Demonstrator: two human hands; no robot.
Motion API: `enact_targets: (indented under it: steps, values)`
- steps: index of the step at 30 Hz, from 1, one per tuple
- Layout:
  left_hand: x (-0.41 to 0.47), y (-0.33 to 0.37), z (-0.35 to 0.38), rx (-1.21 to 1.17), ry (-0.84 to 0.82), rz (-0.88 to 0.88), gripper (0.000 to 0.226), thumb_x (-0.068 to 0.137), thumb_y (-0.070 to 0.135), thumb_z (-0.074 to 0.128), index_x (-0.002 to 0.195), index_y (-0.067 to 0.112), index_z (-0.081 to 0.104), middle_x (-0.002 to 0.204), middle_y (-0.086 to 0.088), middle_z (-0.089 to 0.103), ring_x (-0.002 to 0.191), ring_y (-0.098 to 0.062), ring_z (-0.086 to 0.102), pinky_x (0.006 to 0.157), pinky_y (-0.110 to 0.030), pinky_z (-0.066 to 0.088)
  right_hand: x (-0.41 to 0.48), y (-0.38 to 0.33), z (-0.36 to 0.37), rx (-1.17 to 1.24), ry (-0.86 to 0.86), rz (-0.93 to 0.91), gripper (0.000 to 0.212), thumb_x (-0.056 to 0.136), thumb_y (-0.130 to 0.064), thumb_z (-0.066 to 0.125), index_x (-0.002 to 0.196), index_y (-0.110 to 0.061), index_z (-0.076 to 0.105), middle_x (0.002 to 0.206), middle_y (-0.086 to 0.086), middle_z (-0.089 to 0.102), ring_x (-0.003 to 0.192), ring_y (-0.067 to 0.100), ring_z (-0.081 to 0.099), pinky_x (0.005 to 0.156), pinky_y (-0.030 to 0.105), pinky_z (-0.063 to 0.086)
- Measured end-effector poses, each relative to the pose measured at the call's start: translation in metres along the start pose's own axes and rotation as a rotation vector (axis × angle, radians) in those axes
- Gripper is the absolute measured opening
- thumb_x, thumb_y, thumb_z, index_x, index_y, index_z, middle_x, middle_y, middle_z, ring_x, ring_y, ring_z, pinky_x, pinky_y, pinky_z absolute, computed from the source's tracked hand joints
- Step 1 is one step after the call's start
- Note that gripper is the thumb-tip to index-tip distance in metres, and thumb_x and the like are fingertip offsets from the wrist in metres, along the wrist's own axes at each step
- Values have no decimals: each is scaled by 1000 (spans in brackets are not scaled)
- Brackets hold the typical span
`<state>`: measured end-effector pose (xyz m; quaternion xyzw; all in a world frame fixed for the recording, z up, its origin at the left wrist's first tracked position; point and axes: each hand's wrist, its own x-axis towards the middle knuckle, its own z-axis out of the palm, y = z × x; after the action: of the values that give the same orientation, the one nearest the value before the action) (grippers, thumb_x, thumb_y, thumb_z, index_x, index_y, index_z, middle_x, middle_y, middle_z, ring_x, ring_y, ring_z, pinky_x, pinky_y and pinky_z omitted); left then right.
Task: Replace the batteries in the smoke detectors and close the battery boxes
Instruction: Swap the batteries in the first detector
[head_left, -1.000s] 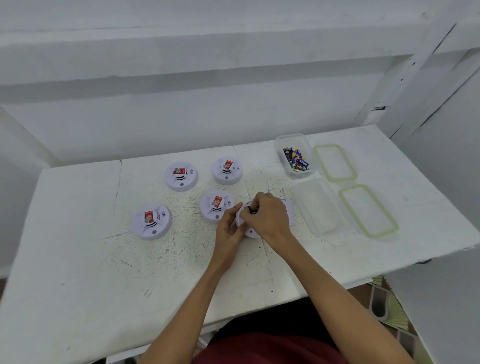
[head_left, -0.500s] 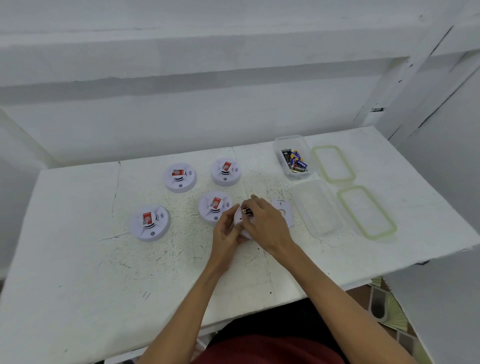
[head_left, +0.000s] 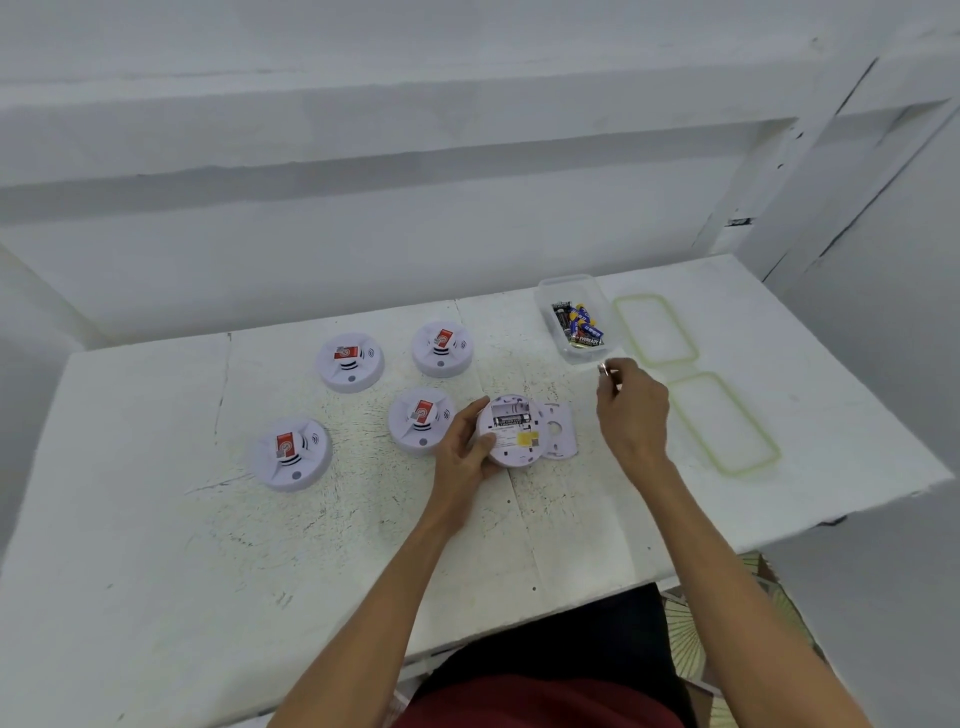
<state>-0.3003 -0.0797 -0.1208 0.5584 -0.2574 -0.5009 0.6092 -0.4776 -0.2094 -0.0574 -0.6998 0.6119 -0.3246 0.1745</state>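
My left hand (head_left: 462, 452) holds an upturned white smoke detector (head_left: 514, 441) on the table. Its battery bay is open and one black battery (head_left: 511, 420) lies inside. The detached back plate (head_left: 560, 431) lies just right of it. My right hand (head_left: 631, 410) is raised to the right, pinching a small battery whose metal end (head_left: 602, 370) sticks out toward the clear box of batteries (head_left: 576, 325). Several other detectors with red labels sit face up to the left, the nearest (head_left: 421, 420) touching my left fingers.
Two green-rimmed clear lids (head_left: 655, 330) (head_left: 724, 422) lie flat at the right of the white table (head_left: 156, 545). A white wall runs along the back. The table's front edge is close to my body.
My right hand has left the detector and moved right and up toward the battery box with a battery in its fingers. The open battery bay is now uncovered. My left hand stays on the detector.
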Motion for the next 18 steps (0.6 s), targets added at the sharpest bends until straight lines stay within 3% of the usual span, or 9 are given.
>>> enact_targets:
  steps: [3,6,18]
  values:
    - [0,1,1,16,-19,6,48,96,15,60,143,22,56,142,-3,64,128,-27,64,97,-61,57,10,22,0,-81,-150,108,25,96,-11,55,116,-4,69,108,14,72,101,32,66,84,31,48]
    - [0,1,-1,9,-33,-2,50,93,18,61,143,24,56,143,-3,63,129,-28,63,98,-63,56,11,31,4,-34,-253,202,23,93,-15,62,112,-6,71,105,14,73,97,27,66,78,26,47]
    - [4,-4,-3,-34,-37,-29,48,93,19,62,141,25,57,143,-5,63,130,-30,62,99,-63,55,8,32,8,36,-269,164,18,90,-13,65,104,-7,74,100,10,74,85,16,63,81,22,46]
